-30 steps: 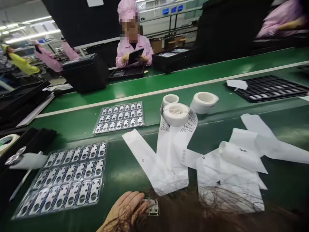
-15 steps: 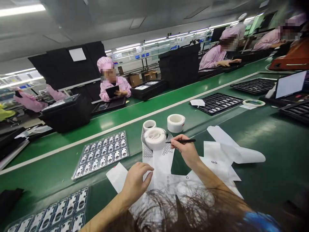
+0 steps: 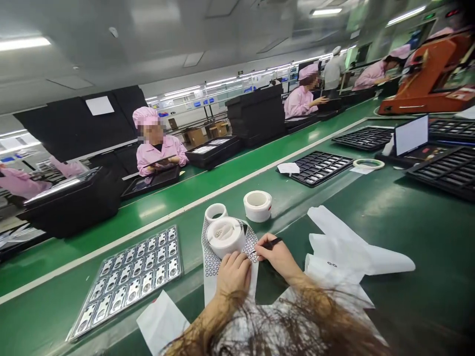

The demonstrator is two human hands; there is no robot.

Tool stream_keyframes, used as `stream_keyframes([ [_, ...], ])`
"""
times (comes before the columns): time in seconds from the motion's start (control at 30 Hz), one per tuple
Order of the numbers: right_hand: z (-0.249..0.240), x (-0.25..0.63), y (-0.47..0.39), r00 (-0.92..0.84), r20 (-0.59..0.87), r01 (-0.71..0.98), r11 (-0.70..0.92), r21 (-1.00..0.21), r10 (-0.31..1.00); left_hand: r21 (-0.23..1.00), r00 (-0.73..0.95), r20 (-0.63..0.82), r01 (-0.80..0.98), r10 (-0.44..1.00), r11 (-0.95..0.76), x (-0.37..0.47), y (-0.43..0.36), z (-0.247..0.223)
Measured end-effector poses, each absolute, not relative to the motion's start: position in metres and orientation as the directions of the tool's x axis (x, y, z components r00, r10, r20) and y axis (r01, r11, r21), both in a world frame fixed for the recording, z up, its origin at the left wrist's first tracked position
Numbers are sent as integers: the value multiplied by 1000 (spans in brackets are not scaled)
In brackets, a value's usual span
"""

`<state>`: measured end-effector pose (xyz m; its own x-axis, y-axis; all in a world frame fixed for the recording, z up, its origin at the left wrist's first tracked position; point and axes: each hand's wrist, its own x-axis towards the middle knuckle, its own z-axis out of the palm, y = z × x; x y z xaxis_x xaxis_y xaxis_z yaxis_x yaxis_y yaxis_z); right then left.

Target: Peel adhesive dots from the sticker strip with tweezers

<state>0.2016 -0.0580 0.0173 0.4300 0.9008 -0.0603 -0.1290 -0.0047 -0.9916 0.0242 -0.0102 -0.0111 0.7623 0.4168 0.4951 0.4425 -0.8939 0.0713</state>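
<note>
Head view: the left hand [image 3: 233, 278], grip unclear, has just been brought to the near side of the white roll [image 3: 225, 238], the ring-dotted strip [image 3: 212, 266] flanking it seemingly steadied, as right of the roll a dark tool [image 3: 275, 242] is pinched by the right hand [image 3: 275, 258].

The widest open stretch of green table [image 3: 438, 237] lies at the right of the frame, beyond the loose white paper [image 3: 345, 242]. A narrow lane runs between the tray of parts [image 3: 128, 282] at lower left and the large roll [image 3: 226, 244] at centre. The left hand [image 3: 234, 274], right hand [image 3: 276, 254] and small roll [image 3: 215, 212] crowd that roll; a gap separates the third roll [image 3: 258, 213] from the black tray [image 3: 321, 169].
</note>
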Motion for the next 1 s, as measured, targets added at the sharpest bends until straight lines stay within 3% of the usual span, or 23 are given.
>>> stream_keyframes([
  [0.53, 7, 213, -54, 343, -177, -131, -139, -982, 923, -20, 804, 519, 350, 289, -937, 20, -2, -15],
  [1.0, 14, 210, -58, 357, -210, -113, -181, -977, 910, -41, 814, 504, 356, 288, -934, 19, -2, -21],
])
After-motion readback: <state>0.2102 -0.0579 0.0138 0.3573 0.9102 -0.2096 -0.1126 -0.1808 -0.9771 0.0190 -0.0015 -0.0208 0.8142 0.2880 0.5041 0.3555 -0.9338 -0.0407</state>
